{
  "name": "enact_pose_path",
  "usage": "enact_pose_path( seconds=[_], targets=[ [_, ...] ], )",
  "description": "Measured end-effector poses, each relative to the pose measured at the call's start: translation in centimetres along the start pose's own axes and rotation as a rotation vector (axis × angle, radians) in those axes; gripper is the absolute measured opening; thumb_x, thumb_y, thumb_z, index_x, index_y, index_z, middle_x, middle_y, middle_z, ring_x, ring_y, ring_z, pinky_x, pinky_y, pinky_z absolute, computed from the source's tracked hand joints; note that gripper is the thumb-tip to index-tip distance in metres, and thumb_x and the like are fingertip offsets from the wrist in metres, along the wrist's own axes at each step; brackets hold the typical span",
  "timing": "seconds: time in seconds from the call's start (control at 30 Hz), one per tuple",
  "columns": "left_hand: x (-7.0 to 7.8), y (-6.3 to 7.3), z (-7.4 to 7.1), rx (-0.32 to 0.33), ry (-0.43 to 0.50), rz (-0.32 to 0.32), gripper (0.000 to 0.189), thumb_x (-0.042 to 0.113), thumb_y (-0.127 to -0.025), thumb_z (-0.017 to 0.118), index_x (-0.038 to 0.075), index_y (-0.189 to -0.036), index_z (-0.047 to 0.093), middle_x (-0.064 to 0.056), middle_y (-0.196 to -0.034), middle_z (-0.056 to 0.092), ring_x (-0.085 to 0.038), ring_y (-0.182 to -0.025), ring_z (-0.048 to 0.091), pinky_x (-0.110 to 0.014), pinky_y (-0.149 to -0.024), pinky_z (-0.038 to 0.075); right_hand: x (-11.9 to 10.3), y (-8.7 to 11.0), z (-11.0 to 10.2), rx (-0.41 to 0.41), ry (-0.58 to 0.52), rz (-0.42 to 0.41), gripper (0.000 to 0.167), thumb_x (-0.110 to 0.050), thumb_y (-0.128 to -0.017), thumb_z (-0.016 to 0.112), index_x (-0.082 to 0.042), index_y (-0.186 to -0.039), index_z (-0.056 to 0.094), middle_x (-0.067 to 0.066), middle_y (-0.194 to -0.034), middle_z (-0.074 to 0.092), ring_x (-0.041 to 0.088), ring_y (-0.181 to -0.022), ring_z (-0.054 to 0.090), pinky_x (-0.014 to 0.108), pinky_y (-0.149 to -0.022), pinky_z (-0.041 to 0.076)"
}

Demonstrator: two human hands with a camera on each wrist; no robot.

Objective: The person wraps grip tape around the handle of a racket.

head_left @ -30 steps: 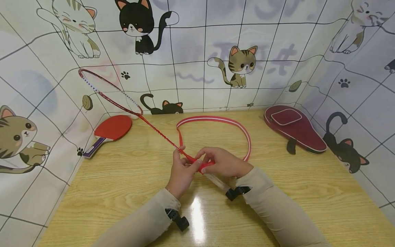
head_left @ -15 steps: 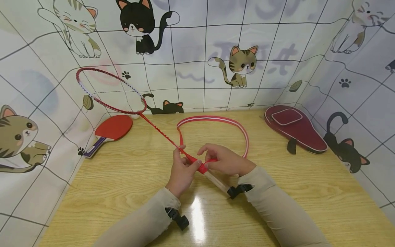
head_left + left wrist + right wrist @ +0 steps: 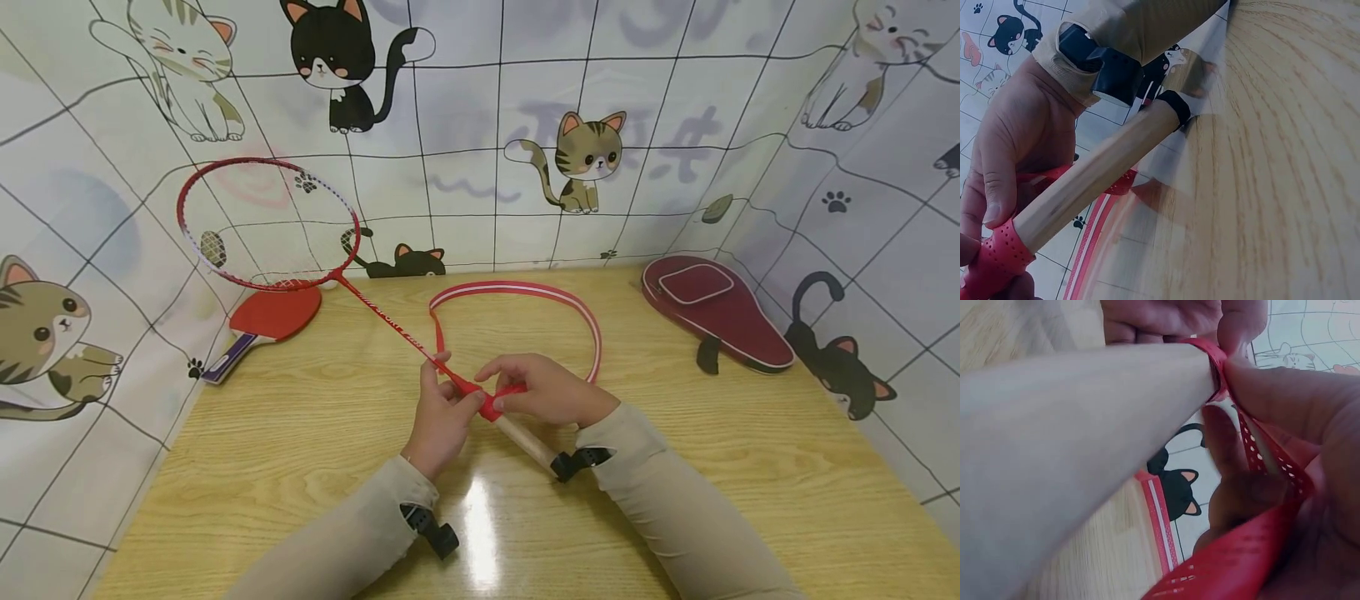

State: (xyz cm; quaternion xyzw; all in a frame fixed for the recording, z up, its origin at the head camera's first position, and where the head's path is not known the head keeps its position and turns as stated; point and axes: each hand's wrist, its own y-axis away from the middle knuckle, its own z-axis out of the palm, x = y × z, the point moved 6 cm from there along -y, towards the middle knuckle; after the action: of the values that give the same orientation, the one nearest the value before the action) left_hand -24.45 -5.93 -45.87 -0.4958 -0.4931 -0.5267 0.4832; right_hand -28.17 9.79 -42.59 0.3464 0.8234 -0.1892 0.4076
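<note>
A badminton racket with a red frame and shaft leans up to the left, its strung head in front of the wall. Its handle is bare wood with a black end. Red perforated grip tape goes round the top of that handle. The left hand pinches the racket between thumb and fingers at the cone and wrapped tape. Close beside it, the right hand holds the tape, thumb near the wrap. From the right hand the loose grip tape, red with a white stripe, loops over the table.
A red table tennis bat lies at the back left, partly behind the racket head. A small white round thing is beside it. At the back right is a dark red bat case. Cat-printed walls enclose the wooden table.
The racket has turned about its shaft, so its head shows its face more widely than before. The right hand has shifted slightly, and the tape loop has drawn in a little at the right.
</note>
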Motion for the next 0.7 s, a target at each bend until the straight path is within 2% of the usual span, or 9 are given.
enact_pose_path(
  seconds=[0.17,0.33,0.57,0.7],
  targets=[
    [-0.12,-0.04,0.00,-0.003,0.019,0.004,0.072,0.003,-0.098,0.066,0.018,-0.155,0.024,-0.021,-0.112,0.068,-0.023,-0.097,0.072,-0.033,-0.084,0.054,0.45,-0.04,-0.04,-0.004,-0.021,0.039,0.040,-0.013,-0.094,0.080,-0.020,-0.133,0.073,-0.005,-0.096,0.075,0.017,-0.084,0.066,0.034,-0.077,0.056],
    [-0.35,-0.15,-0.12,-0.001,0.017,-0.004,0.072,0.003,-0.097,0.065,0.020,-0.155,0.025,-0.022,-0.113,0.068,-0.023,-0.096,0.072,-0.031,-0.083,0.053,0.76,-0.06,0.10,-0.036,-0.041,0.064,0.041,-0.014,-0.095,0.079,-0.023,-0.135,0.074,-0.007,-0.107,0.077,0.017,-0.089,0.066,0.033,-0.080,0.057],
    [-0.40,-0.14,-0.26,0.004,0.026,-0.019,0.073,0.001,-0.096,0.063,0.021,-0.155,0.024,-0.026,-0.119,0.068,-0.024,-0.098,0.071,-0.033,-0.085,0.052,0.69,0.05,0.14,-0.080,-0.069,0.045,0.045,-0.005,-0.098,0.072,-0.022,-0.140,0.070,-0.003,-0.113,0.078,0.017,-0.088,0.067,0.029,-0.074,0.053],
    [-0.34,-0.07,-0.32,0.004,0.043,-0.029,0.074,0.000,-0.095,0.061,0.021,-0.155,0.025,-0.030,-0.126,0.065,-0.025,-0.100,0.071,-0.035,-0.085,0.050,0.51,0.12,0.31,-0.102,-0.100,0.050,0.049,-0.003,-0.100,0.067,-0.023,-0.144,0.066,-0.001,-0.104,0.078,0.015,-0.077,0.062,0.027,-0.067,0.048]
  ],
)
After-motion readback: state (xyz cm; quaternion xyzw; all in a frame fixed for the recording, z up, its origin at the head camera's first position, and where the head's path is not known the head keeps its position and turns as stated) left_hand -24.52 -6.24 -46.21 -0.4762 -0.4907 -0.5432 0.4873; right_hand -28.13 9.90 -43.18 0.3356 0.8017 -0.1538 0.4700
